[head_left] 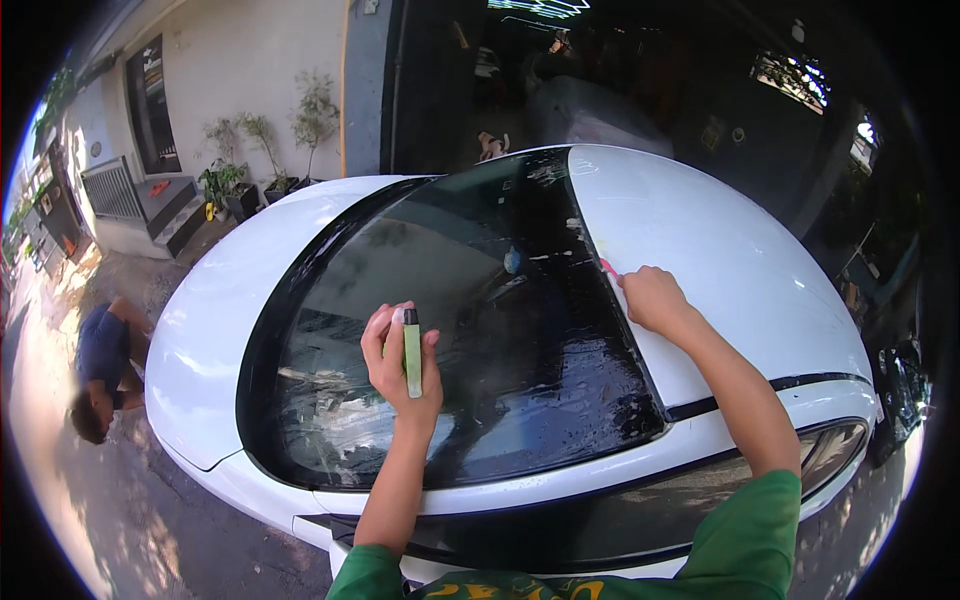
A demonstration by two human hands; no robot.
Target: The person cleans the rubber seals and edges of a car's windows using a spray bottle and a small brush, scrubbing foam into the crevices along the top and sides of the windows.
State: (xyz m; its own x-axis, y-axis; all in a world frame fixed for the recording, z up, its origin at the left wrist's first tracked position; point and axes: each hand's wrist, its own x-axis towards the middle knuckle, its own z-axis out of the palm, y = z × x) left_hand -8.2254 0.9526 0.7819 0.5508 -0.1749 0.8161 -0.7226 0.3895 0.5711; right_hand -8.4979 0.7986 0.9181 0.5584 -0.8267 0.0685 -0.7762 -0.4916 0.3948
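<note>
My left hand (384, 352) is held over the windshield (440, 300) of a white car. Its fingers and thumb grip a slim light-green bar (413, 362) with a black end; the exact kind does not show. Farther right, my right hand (655, 299) is closed on a small pink-handled tool (609, 268), whose working end I cannot make out. That tool is at the border between the glass and the white roof (720, 240). Water drops and wet streaks cover much of the dark glass, most plainly toward its roof edge.
Beyond the windshield's left side lies the white hood (205, 330). A person in dark clothing (104, 345) bends low beside it. Potted plants (240, 195) and steps (182, 215) line the house wall. Behind the car opens a dark garage (640, 90).
</note>
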